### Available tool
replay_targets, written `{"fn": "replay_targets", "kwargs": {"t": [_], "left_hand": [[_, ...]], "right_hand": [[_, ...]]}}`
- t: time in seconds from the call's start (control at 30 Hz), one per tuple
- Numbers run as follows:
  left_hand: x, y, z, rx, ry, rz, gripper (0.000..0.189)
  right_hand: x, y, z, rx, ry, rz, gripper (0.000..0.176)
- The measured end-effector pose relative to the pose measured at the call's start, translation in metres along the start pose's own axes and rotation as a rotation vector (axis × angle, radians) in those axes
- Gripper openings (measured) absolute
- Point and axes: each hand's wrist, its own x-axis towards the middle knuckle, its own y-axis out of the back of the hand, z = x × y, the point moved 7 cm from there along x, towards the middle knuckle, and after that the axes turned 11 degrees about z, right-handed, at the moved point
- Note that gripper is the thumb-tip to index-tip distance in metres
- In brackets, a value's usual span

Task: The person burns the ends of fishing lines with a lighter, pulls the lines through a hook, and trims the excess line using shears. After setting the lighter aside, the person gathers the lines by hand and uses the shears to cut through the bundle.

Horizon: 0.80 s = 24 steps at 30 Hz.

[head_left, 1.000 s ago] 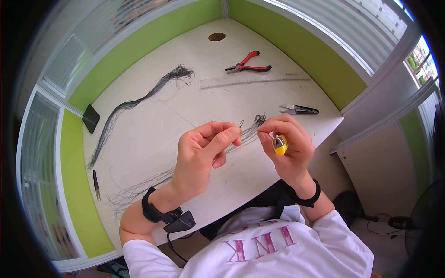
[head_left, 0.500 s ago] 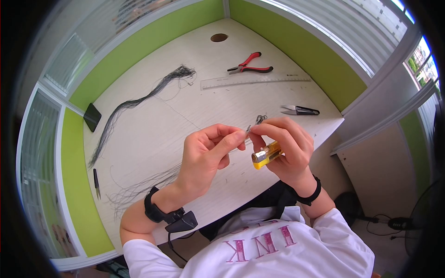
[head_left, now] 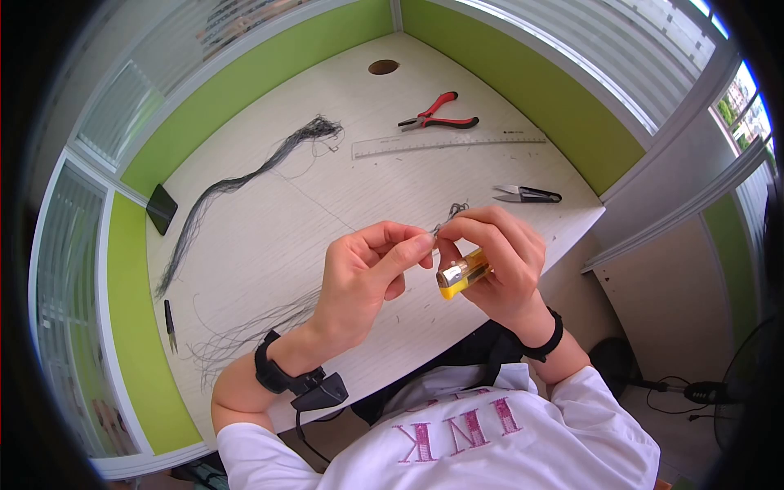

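My left hand [head_left: 355, 282] is closed in a pinch, thumb against forefinger, at the end of a thin dark thread. A yellow lighter [head_left: 462, 274] with a metal top sits in the curled lower fingers of my right hand [head_left: 506, 257]. That hand's thumb and forefinger also pinch close to the left fingertips. Between and just beyond the fingertips is a small cluster of dark metal loops [head_left: 459, 210], partly hidden by the right fingers. Loose dark threads [head_left: 261, 322] lie on the table under and left of my left wrist.
A bundle of dark threads [head_left: 245, 178] stretches across the table's left side. Red-handled pliers [head_left: 441, 114], a clear ruler [head_left: 449, 144] and thread snips [head_left: 527, 194] lie beyond my hands. A dark flat object [head_left: 162, 209] and a slim pointed tool [head_left: 170, 325] are at the left edge.
My right hand and the lighter have shifted slightly left, nearer the left fingertips. The left hand stays almost in place, still pinching.
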Motion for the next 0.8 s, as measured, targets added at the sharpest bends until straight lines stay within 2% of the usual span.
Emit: {"fn": "replay_targets", "kwargs": {"t": [0.07, 0.1, 0.17, 0.37, 0.43, 0.5, 0.6, 0.67, 0.8], "left_hand": [[0.000, -0.001, -0.001, -0.004, -0.006, -0.004, 0.018], [0.000, -0.001, 0.000, -0.004, -0.006, -0.004, 0.018], [0.000, 0.000, 0.002, -0.013, -0.009, 0.017, 0.018], [0.001, 0.000, 0.002, -0.027, -0.006, -0.009, 0.020], [0.001, -0.001, 0.003, -0.024, -0.001, -0.024, 0.020], [0.001, -0.002, 0.004, -0.022, 0.005, -0.038, 0.020], [0.000, -0.003, 0.005, -0.022, 0.019, -0.062, 0.020], [-0.001, -0.002, 0.011, 0.177, -0.065, -0.033, 0.018], [-0.001, -0.002, 0.017, 0.188, -0.218, 0.013, 0.016]], "right_hand": [[-0.004, -0.001, 0.008, 0.110, -0.183, -0.003, 0.032], [-0.005, 0.000, 0.007, 0.110, -0.183, -0.003, 0.032], [-0.011, -0.003, 0.018, 0.193, -0.403, -0.072, 0.025], [-0.001, 0.006, 0.024, 0.236, -0.455, -0.053, 0.024], [0.001, 0.004, 0.030, 0.299, -0.443, -0.098, 0.026], [0.000, -0.003, 0.029, 0.408, -0.418, -0.211, 0.021], [-0.004, -0.005, 0.032, 0.442, -0.481, -0.225, 0.019], [-0.007, -0.007, 0.033, 0.451, -0.506, -0.228, 0.018], [-0.008, -0.009, 0.032, 0.441, -0.536, -0.252, 0.017]]}}
